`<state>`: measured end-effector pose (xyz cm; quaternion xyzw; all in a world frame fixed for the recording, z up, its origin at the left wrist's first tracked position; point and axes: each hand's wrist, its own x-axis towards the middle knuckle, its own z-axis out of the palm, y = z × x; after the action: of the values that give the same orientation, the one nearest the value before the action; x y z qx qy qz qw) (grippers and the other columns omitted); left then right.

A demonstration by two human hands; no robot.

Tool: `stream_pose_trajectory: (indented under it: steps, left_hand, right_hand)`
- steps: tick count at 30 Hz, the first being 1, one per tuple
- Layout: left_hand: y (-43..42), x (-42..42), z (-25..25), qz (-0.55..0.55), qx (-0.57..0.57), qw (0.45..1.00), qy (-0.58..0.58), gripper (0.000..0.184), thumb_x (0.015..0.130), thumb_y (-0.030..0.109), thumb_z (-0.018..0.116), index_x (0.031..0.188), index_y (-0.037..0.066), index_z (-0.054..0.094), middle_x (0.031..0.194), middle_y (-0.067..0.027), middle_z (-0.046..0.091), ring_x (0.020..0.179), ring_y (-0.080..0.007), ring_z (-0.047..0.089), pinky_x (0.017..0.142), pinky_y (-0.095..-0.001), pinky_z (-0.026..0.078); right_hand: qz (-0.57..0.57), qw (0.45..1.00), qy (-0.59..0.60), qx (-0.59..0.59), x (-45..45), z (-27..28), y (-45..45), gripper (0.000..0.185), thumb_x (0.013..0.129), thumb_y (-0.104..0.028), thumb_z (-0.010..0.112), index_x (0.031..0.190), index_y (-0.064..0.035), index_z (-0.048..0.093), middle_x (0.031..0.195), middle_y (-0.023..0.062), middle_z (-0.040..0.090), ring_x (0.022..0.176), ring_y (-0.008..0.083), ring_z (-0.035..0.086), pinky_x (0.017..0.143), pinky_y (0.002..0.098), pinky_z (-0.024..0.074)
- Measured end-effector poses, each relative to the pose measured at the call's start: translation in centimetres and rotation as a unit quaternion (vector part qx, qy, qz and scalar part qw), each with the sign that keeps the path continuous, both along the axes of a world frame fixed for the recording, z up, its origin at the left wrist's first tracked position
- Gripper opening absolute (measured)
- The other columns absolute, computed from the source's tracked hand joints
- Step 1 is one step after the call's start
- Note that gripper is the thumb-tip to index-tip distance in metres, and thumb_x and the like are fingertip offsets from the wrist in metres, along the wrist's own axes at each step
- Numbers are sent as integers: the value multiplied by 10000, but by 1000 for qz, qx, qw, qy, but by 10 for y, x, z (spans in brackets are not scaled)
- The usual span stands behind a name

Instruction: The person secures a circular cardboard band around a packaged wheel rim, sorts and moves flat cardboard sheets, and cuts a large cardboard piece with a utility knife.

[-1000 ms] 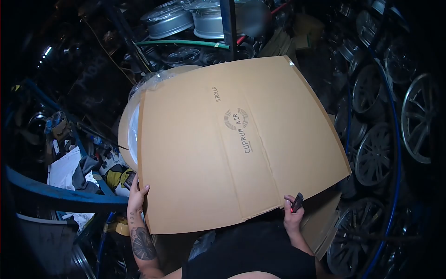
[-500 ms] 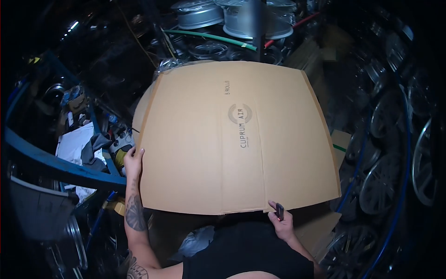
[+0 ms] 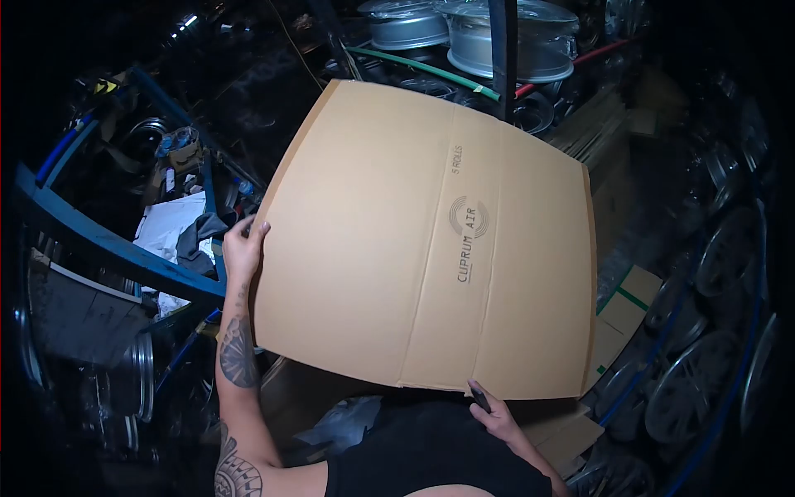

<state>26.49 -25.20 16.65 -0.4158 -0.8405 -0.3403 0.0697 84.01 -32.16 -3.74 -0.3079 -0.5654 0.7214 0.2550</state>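
A large flat cardboard box (image 3: 356,240), printed "CUPRUM AIR" and "5 ROLLS", spans the middle of the view, tilted with its upper left corner raised. My left hand (image 3: 243,248) grips its left edge, the thumb on the near face and the other fingers partly hidden behind. At the bottom edge, near the centre seam, my right hand (image 3: 495,414) is closed around a small dark tool (image 3: 479,396) and touches the cardboard. What lies behind the box is hidden.
Silver wheel rims (image 3: 505,41) sit at the top behind a dark post (image 3: 503,58). More rims (image 3: 691,385) line the right. At the left, a blue frame (image 3: 116,248) surrounds papers (image 3: 170,224) and a grey cloth. Cardboard with green tape (image 3: 631,311) lies right of the box.
The box has turned clockwise, its left side rising and its right side dropping. The wrapped round item behind its left edge is now covered. The surroundings have shifted right in view.
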Motion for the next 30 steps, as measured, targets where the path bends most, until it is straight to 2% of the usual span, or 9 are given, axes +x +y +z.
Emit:
stream_pose_trajectory:
  steps: [8, 11, 13, 17, 19, 21, 23, 25, 30]
  left_hand:
    - [79, -84, 15, 36, -103, 988, 113, 500, 923, 518, 669, 1085, 57, 777, 990, -223, 750, 944, -397, 730, 820, -443, 568]
    - [104, -108, -17, 28, -110, 989, 96, 523, 944, 551, 614, 1078, 71, 771, 988, -230, 741, 987, -424, 705, 867, -489, 545]
    - [124, -127, -53, 25, -140, 988, 64, 515, 960, 535, 598, 1109, 69, 757, 1057, -246, 727, 1022, -434, 692, 886, -498, 537]
    - [153, -160, -121, 25, -266, 964, -3, 569, 984, 540, 531, 1221, 57, 717, 1249, -274, 664, 1195, -451, 620, 1013, -511, 491]
    - [166, -161, -134, 16, -301, 953, 10, 583, 978, 485, 481, 1258, 20, 690, 1269, -282, 660, 1220, -460, 608, 1049, -519, 474]
    - [174, -155, -129, 23, -312, 950, -15, 581, 967, 458, 465, 1262, 8, 684, 1275, -286, 657, 1216, -460, 613, 1048, -523, 474]
    - [188, -161, -142, 14, -275, 961, -21, 566, 955, 433, 460, 1237, 1, 693, 1270, -295, 651, 1222, -472, 602, 1057, -522, 465]
    - [208, -161, -147, 7, -237, 971, -29, 559, 949, 434, 466, 1216, 4, 704, 1256, -298, 654, 1217, -472, 603, 1056, -520, 465]
    - [228, -168, -122, 20, -165, 984, -65, 572, 938, 504, 499, 1164, 39, 744, 1220, -277, 686, 1180, -444, 638, 1006, -519, 497]
  right_hand:
    - [235, 967, 89, -45, -52, 27, 27, 543, 1048, -119, 572, 1554, -26, 399, 1567, 109, 461, 1444, 229, 449, 1202, 395, 326]
    - [159, 964, 142, -161, -10, 43, 48, 473, 1043, -83, 569, 1485, 22, 436, 1395, 182, 581, 1297, 288, 581, 1104, 438, 462]
    - [-156, 983, 73, -71, 20, 28, 59, 350, 1056, -161, 581, 1363, 0, 536, 1214, 111, 673, 1113, 208, 666, 972, 367, 536]
    - [-407, 852, -293, 151, 80, -83, 105, 472, 1066, -320, 562, 1512, -186, 484, 1192, -17, 642, 930, 91, 572, 789, 325, 501]
    - [-439, 870, -185, -125, 73, -95, 104, 485, 1071, -352, 544, 1537, -248, 455, 1166, -17, 633, 864, 77, 534, 728, 328, 481]
    - [-426, 865, -189, -187, 41, -113, 109, 486, 1076, -371, 522, 1549, -320, 425, 1153, -9, 626, 802, 85, 496, 678, 325, 446]
    - [-401, 868, -236, -173, 6, -101, 113, 505, 1069, -378, 541, 1543, -230, 446, 1130, -25, 630, 765, 69, 461, 633, 241, 402]
    - [-504, 852, -84, -113, 25, -204, 121, 456, 1053, -368, 580, 1442, -135, 539, 1080, -16, 642, 808, 86, 509, 674, 240, 439]
    - [-520, 825, -191, -108, 40, -110, 95, 372, 984, -311, 710, 1232, -48, 623, 1059, 16, 645, 951, 132, 585, 848, 306, 499]
